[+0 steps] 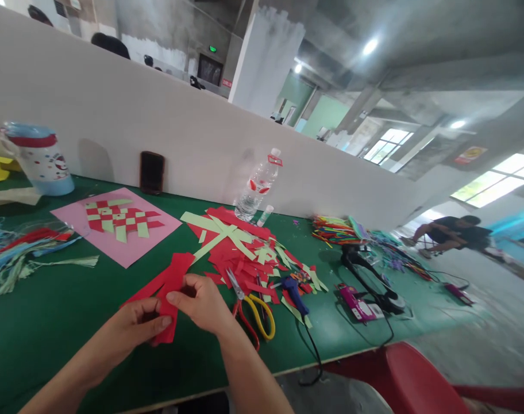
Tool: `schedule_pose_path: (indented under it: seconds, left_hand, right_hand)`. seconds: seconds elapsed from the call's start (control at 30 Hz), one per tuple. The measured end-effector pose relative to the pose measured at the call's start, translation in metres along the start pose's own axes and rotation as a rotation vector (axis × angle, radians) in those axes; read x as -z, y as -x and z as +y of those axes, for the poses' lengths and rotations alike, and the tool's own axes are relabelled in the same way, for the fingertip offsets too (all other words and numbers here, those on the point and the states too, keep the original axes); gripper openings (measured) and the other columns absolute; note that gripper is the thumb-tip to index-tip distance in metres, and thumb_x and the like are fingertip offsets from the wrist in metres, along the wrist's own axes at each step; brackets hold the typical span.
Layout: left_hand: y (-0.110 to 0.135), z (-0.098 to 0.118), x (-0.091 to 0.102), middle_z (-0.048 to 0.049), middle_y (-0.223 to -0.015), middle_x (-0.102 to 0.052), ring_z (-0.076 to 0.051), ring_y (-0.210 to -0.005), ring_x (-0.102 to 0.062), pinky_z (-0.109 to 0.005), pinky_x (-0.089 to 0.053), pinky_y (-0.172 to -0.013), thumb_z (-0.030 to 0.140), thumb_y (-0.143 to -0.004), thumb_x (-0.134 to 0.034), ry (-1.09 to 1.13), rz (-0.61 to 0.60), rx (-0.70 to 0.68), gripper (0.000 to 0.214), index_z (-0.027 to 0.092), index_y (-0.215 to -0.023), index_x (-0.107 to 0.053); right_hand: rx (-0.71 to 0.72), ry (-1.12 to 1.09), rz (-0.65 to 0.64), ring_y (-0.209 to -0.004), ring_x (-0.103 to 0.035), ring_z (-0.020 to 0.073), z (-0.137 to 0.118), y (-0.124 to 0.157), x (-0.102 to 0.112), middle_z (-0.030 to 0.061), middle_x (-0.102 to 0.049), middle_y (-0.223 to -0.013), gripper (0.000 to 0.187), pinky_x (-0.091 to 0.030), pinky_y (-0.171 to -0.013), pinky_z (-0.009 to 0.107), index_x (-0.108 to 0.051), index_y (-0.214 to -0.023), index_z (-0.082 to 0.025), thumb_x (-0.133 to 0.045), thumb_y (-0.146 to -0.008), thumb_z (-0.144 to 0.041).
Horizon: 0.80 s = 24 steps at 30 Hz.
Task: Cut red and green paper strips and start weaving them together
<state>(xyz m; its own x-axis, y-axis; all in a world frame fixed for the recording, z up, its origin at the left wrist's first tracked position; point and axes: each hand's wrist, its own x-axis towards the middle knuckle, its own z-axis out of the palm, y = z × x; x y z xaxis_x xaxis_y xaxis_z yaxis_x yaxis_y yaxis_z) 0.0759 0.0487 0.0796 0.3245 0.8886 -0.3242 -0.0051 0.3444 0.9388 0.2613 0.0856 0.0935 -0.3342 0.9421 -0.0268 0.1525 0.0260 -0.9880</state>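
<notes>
My left hand [130, 330] and my right hand [201, 302] both pinch red paper strips [169, 282] low over the green table [50, 322]. The strips fan up and to the right from my fingers. My left thumb presses the lower end; my right thumb and fingers close on the middle. Just right of my right hand lie scissors [251, 310] with red and yellow handles. Behind them spreads a pile of red and pale green paper scraps [240, 247].
A pink sheet with a red and green woven pattern [115, 221] lies at the left. A water bottle [257, 187], a glue gun [294, 290], a patterned jug [40, 158], a dark phone [152, 171] and coloured strips [335, 227] stand around. A red chair [412, 376] is bottom right; a person [454, 233] crouches far off.
</notes>
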Motion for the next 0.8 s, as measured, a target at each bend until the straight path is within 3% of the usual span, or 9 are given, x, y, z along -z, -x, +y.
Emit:
schedule_pose_path:
  seconds: [0.17,0.27,0.33,0.43,0.57,0.7,0.8]
  left_hand:
    - [-0.001,-0.006,-0.017,0.0012,-0.07,-0.065,-0.013,-0.064,-0.053,-0.024,-0.048,-0.06,0.074,-0.063,-0.088,0.114,0.088,0.033,0.054,0.022,-0.07,-0.074]
    - [-0.004,-0.012,-0.021,-0.0011,-0.077,-0.071,-0.015,-0.07,-0.06,-0.023,-0.05,-0.057,0.074,-0.059,-0.091,0.185,0.146,0.082,0.056,0.023,-0.078,-0.078]
    - [-0.007,-0.015,-0.023,-0.0034,-0.08,-0.074,-0.019,-0.08,-0.067,-0.022,-0.054,-0.058,0.072,-0.056,-0.093,0.23,0.168,0.112,0.057,0.023,-0.082,-0.079]
    - [-0.01,-0.018,-0.025,-0.0039,-0.089,-0.078,-0.021,-0.091,-0.072,-0.023,-0.059,-0.064,0.068,-0.052,-0.097,0.291,0.189,0.127,0.058,0.024,-0.086,-0.081]
    - [-0.01,-0.019,-0.026,-0.0025,-0.097,-0.08,-0.021,-0.096,-0.075,-0.025,-0.064,-0.075,0.063,-0.05,-0.1,0.34,0.212,0.117,0.059,0.026,-0.092,-0.083]
    - [-0.006,-0.015,-0.025,-0.0022,-0.09,-0.081,-0.022,-0.094,-0.077,-0.025,-0.064,-0.073,0.059,-0.043,-0.103,0.353,0.242,0.118,0.059,0.025,-0.087,-0.083]
    - [-0.004,-0.013,-0.024,-0.0033,-0.088,-0.082,-0.023,-0.093,-0.078,-0.024,-0.064,-0.069,0.058,-0.045,-0.103,0.353,0.25,0.111,0.057,0.025,-0.086,-0.083]
  right_hand:
    - [0.095,0.496,0.326,-0.09,-0.072,0.0226,0.005,0.047,0.039,0.0072,-0.075,-0.103,0.025,-0.058,-0.083,0.033,-0.073,-0.12,-0.021,-0.063,-0.099,-0.032]
    - [-0.043,0.893,0.41,-0.111,-0.07,0.0324,0.022,0.086,0.069,0.0126,-0.074,-0.118,0.028,-0.057,-0.097,0.045,-0.073,-0.122,-0.022,-0.062,-0.097,-0.022]
    - [-0.142,1.035,0.404,-0.117,-0.069,0.0356,0.036,0.107,0.082,0.0129,-0.073,-0.124,0.036,-0.056,-0.101,0.049,-0.073,-0.128,-0.023,-0.066,-0.093,-0.02]
    - [-0.233,1.101,0.388,-0.121,-0.069,0.0374,0.052,0.123,0.088,0.014,-0.07,-0.133,0.05,-0.058,-0.101,0.049,-0.07,-0.137,-0.024,-0.071,-0.088,-0.017]
    - [-0.324,1.111,0.372,-0.125,-0.068,0.0379,0.054,0.118,0.087,0.0157,-0.069,-0.139,0.057,-0.056,-0.106,0.048,-0.065,-0.145,-0.02,-0.069,-0.088,-0.015]
    - [-0.359,1.082,0.32,-0.123,-0.07,0.0352,0.044,0.109,0.092,0.0165,-0.072,-0.134,0.058,-0.055,-0.106,0.046,-0.061,-0.148,-0.016,-0.064,-0.089,-0.013]
    - [-0.361,1.047,0.347,-0.111,-0.076,0.0317,0.043,0.11,0.099,0.0134,-0.075,-0.124,0.059,-0.058,-0.098,0.042,-0.061,-0.146,-0.019,-0.062,-0.087,-0.013]
